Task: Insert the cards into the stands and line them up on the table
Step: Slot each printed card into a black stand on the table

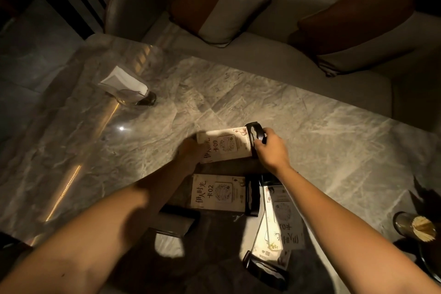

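1. Head view, far left of the table (334, 126): a napkin holder (128, 89) stands apart from the work, not part of the job.
2. Left hand (191, 150): fingers pinch the left end of the 09 card (224, 144). Card is held flat over the marble, mid-table.
3. Right hand (269, 148): fingers curled round a dark stand (254, 136), pressing it onto the card's right edge. Looks like seating in progress; can't tell if the card is fully in the slot.
4. Just nearer the person: the 02 card (218, 192) lies flat with a second stand (252, 197) at its right edge. Appears inserted, not stood up.
5. Right of that: a loose pile of cards (284, 222), with another stand (266, 270) at its near end, apparently empty.
6. Far right: a toothpick jar (415, 224), not involved.
7. Estimate: one done, one in hand, several left. Nothing upright or lined up yet.
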{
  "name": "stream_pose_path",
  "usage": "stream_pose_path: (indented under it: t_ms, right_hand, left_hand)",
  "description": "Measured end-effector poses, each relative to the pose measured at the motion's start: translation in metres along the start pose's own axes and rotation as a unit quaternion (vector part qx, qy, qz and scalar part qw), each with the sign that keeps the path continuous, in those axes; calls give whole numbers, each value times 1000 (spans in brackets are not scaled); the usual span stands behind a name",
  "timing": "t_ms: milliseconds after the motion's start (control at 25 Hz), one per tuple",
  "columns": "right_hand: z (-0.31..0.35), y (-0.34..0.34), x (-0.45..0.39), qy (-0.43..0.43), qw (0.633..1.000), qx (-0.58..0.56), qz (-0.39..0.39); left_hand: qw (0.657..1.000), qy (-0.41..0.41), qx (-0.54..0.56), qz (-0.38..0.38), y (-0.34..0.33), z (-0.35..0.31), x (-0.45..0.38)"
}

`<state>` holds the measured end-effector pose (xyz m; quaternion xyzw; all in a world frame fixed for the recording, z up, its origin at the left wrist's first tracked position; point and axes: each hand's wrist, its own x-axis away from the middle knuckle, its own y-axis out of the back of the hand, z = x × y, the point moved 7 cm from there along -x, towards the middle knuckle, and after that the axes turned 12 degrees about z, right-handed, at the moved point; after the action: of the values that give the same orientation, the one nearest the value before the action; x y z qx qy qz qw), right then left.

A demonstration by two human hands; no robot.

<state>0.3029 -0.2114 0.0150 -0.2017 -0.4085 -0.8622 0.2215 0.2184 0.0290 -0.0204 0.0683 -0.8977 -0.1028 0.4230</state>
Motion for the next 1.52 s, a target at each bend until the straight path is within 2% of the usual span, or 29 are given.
stream_pose_path:
  t_ms: [120,200,280,480,640,800,960,1080,1160,1240,1320,1360,1440,1520]
  right_hand:
    - [-13,8,-7,-22,992,-127,-4]
    - [-19,9,-8,-32,982,-188,-8]
    - [-23,6,-9,-41,978,-203,1]
    - [-32,-14,-3,-94,968,-223,67]
    - [-28,-15,9,-63,976,-191,85]
    - [-42,13,32,-43,987,-154,-7]
    - [-82,39,76,-79,981,-161,-80]
    - [-113,45,107,-113,971,-173,-117]
    - [-136,35,126,-166,961,-193,-110]
    - [-153,21,148,-218,949,-211,-87]
    - [-165,7,169,-262,934,-235,-65]
    - [-170,0,178,-280,924,-252,-60]
    - [-174,-12,199,-302,907,-285,-66]
    - [-187,-26,216,-330,886,-313,-88]
  left_hand:
    - [997,-45,-38,-39,7,-24,4]
    - [994,-87,15,-57,9,-51,13]
    - [987,-134,65,-59,8,-76,23]
    - [967,-256,-10,0,-17,-131,44]
    - [961,-272,-56,-3,-43,-141,49]
    - [947,-293,-129,6,-69,-149,58]
    - [944,-261,-200,-39,-62,-147,58]
    - [942,-243,-231,-26,-54,-148,60]
    - [914,-284,-282,-68,-59,-153,83]
    - [860,-388,-313,-109,-78,-163,125]
    - [832,-447,-324,-49,-115,-160,151]
    - [827,-445,-344,2,-137,-152,154]
    - [816,-416,-390,97,-180,-127,147]
    - [828,-344,-415,157,-206,-96,128]
